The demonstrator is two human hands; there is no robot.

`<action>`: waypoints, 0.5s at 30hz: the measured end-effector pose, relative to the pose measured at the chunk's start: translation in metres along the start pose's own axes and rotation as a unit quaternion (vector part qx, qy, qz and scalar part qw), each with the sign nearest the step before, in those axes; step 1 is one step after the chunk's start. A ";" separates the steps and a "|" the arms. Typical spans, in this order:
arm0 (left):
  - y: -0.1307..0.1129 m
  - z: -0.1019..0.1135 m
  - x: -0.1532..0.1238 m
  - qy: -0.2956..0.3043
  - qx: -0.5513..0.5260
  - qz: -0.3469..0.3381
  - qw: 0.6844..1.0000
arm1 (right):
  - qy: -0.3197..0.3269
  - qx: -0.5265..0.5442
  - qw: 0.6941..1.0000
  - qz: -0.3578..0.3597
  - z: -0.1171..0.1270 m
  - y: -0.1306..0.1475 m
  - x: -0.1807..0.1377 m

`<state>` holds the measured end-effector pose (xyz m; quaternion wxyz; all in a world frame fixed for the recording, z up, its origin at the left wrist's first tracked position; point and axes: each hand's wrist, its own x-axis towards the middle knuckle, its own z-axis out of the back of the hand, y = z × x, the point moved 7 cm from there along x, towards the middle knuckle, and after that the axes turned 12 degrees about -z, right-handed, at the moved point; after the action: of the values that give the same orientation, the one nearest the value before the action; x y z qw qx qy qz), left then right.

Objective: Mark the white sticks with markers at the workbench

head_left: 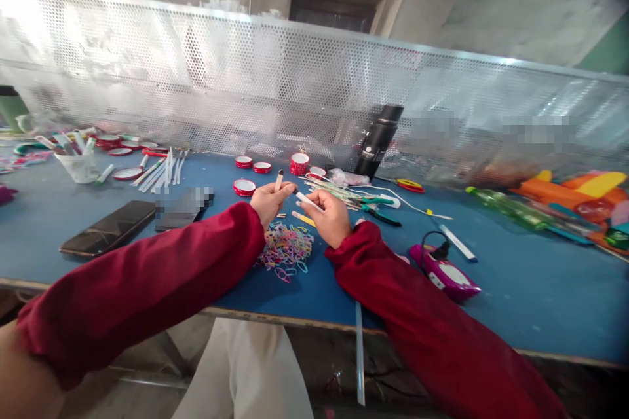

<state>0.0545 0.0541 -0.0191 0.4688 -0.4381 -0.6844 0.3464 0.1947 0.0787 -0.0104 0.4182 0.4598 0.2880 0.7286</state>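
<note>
My left hand is closed around a short pale stick with a dark end, which points up past the thumb. In my right hand is a white pen-like tube, pinched between the fingers. The tube's dark tip meets the fingertips of my left hand. Just below both hands lies a loose heap of colourful small rubber bands on the blue table. A yellow stick rests between the heap and my right hand.
Two dark phones, one nearer, lie left. Red-rimmed tape rolls, a black bottle and green-handled pliers stand or lie beyond my hands. A purple device is right; a white cup of pens is far left.
</note>
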 end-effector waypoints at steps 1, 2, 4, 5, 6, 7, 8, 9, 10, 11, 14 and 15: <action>0.000 -0.001 0.000 0.000 -0.002 -0.005 1.000 | -0.005 0.002 1.000 -0.001 0.000 0.000 0.000; -0.001 -0.002 0.001 0.001 -0.003 -0.008 1.000 | -0.009 0.003 1.000 -0.002 0.001 0.000 0.000; -0.003 -0.004 0.002 0.006 -0.004 -0.011 1.000 | -0.014 -0.002 1.000 0.000 0.002 0.003 0.001; -0.004 -0.005 0.003 0.010 -0.003 -0.008 1.000 | -0.012 -0.006 1.000 0.003 0.003 0.005 0.002; -0.006 -0.004 0.004 0.011 -0.001 -0.006 1.000 | -0.007 -0.013 1.000 0.007 0.003 0.007 0.004; -0.007 -0.003 0.005 0.011 0.001 -0.002 1.000 | -0.005 -0.022 1.000 0.012 0.005 0.009 0.006; -0.009 -0.001 0.006 0.008 0.002 0.003 1.000 | 0.000 -0.032 0.999 0.017 0.007 0.011 0.008; -0.010 0.002 0.006 0.002 0.003 0.009 1.000 | -0.003 -0.046 0.999 0.024 0.011 0.013 0.010; -0.010 0.005 0.007 -0.007 0.004 0.017 1.000 | -0.015 -0.069 0.997 0.029 0.016 0.013 0.013; -0.010 0.009 0.008 -0.018 0.005 0.027 0.999 | -0.017 -0.102 0.994 0.034 0.019 0.012 0.016; -0.007 0.018 0.010 -0.039 0.004 0.054 0.998 | -0.001 -0.233 0.972 -0.001 0.026 -0.003 0.022; -0.006 0.018 0.010 -0.038 -0.001 0.061 0.997 | 0.023 -0.270 0.963 -0.019 0.024 -0.010 0.023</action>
<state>0.0339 0.0597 -0.0160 0.4203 -0.4660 -0.6742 0.3894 0.2152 0.1050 0.0014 0.5336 0.3080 0.0988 0.7814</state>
